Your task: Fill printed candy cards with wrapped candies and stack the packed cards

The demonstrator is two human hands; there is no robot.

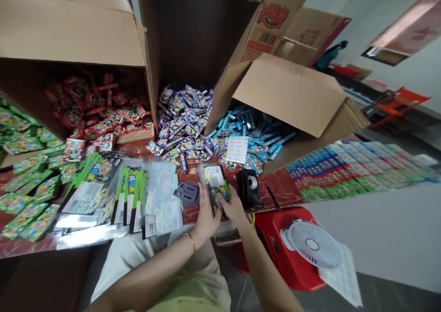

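Note:
Both hands are at a see-through plastic packet (215,176) with a white label and a black-and-green print, at the table's front edge. My left hand (207,214) is closed along its left side. My right hand (233,206) grips the right side, thumb on the front. What lies inside the packet is partly hidden by the fingers. A grey plastic holder with slots (188,193) lies just left of my left hand. To the right of my right hand stands a black tape dispenser (248,188). A white label sheet (237,149) rests beyond the packet.
Open cartons hold red packs (117,119), purple packs (188,119) and blue packs (265,133). Green packs (34,188) and flat printed bags (134,197) cover the left. Filled strips (344,169) lie right. A white fan (313,244) sits on a red stool (292,275). A person (330,57) is far back.

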